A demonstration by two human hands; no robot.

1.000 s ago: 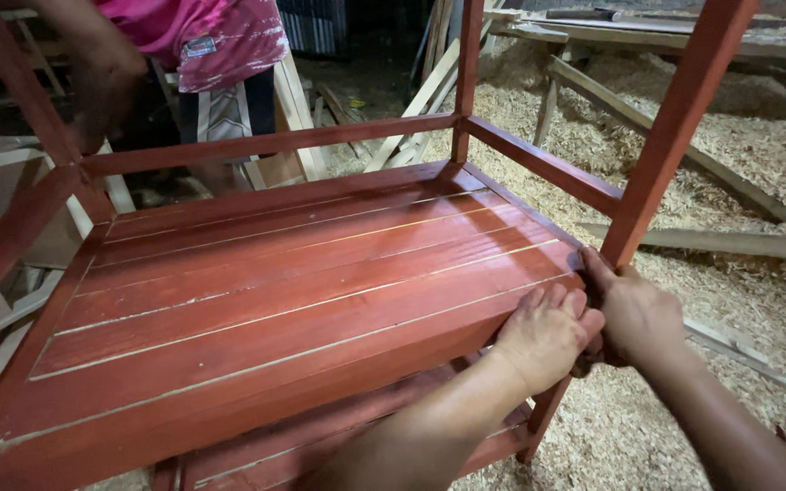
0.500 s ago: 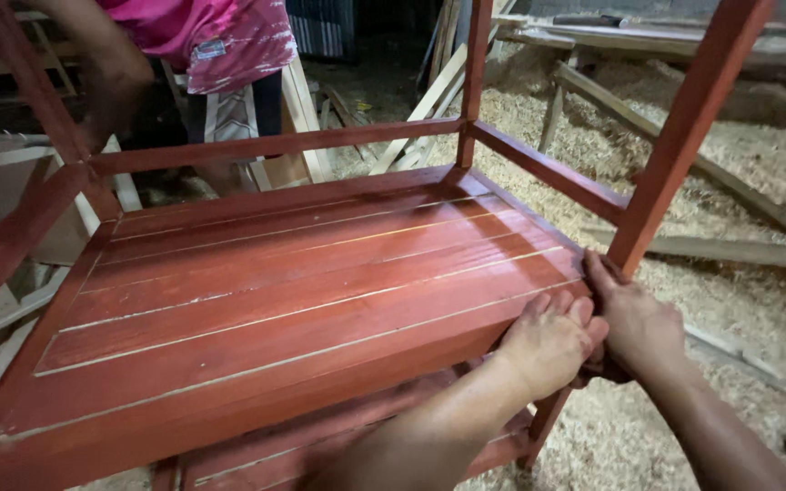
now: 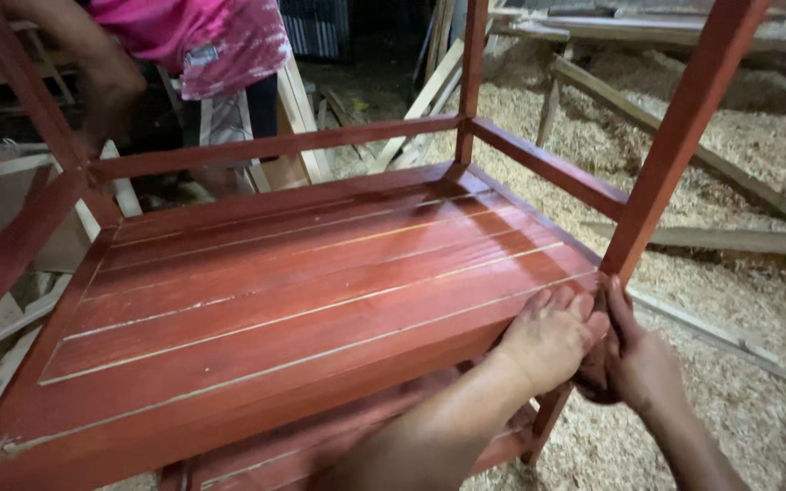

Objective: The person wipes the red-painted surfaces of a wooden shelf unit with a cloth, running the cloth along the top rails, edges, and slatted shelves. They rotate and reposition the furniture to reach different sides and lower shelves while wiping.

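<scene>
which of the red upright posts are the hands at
The near right post, at the shelf's front corner; both the left hand and right hand press there.

A red-stained wooden shelf frame (image 3: 302,291) stands on a workshop floor (image 3: 757,300) thick with pale sawdust and shavings. Its slatted top board runs from near left to far right, with upright posts at the corners and a lower shelf just visible beneath. Loose timber lengths (image 3: 730,241) lie on the sawdust to the right, and more pale boards (image 3: 411,109) lean at the far side.
</scene>
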